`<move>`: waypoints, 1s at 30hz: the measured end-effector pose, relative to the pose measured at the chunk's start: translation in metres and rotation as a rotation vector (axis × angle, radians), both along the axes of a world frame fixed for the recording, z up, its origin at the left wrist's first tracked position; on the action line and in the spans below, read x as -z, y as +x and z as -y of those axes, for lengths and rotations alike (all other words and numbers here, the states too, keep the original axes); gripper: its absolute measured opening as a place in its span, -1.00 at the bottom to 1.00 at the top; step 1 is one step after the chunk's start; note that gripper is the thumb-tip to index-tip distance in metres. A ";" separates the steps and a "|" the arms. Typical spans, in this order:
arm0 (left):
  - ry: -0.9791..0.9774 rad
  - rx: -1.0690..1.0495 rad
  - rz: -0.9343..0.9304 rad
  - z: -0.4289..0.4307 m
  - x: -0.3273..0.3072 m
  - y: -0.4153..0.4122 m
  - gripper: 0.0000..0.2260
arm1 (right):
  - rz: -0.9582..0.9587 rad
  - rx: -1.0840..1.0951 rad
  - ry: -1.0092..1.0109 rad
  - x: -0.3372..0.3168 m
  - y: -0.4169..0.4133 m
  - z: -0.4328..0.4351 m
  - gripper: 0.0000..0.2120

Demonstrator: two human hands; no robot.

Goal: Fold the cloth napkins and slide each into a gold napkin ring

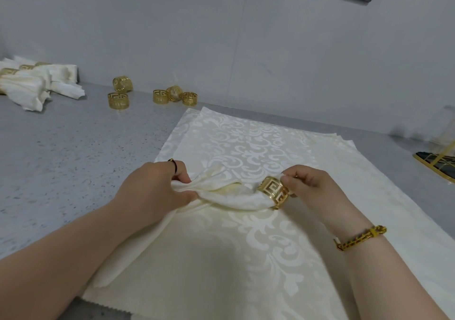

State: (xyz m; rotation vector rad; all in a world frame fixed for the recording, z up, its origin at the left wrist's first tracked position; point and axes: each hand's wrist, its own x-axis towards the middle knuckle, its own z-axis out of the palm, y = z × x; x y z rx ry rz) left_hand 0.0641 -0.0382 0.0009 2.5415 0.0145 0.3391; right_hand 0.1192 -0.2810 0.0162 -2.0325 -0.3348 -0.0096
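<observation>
A stack of flat napkins (246,258), cream with a glossy scroll pattern, lay nearest on the grey speckled counter (61,159). Just above its middle, one cream napkin (234,196) was gathered into a soft roll. The left hand (157,186) was clenched round its bunched left end. The roll's right end ran through a gold napkin ring (273,191), a shiny band with angular key-pattern cut-outs. The right hand (310,184), with a gold bracelet (362,237) on its wrist, pinched the napkin tip showing beyond the ring. Farther back, five loose rings (118,100) stood near the wall. At far left lay a pile of ringed napkins (37,83).
</observation>
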 end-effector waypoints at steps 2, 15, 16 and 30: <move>0.016 -0.006 -0.001 0.000 0.000 -0.001 -0.76 | 0.037 -0.013 -0.021 -0.003 -0.002 0.001 -0.73; 0.020 -0.002 0.000 0.001 -0.002 -0.002 -0.73 | 0.038 0.028 -0.146 0.015 0.007 -0.010 -0.65; 0.019 -0.002 -0.002 0.001 -0.002 -0.002 -0.74 | 0.002 -0.027 -0.150 0.012 0.006 -0.005 -0.65; 0.022 -0.003 -0.007 0.000 -0.001 0.000 -0.75 | 0.135 0.024 -0.467 0.004 -0.011 -0.010 -0.71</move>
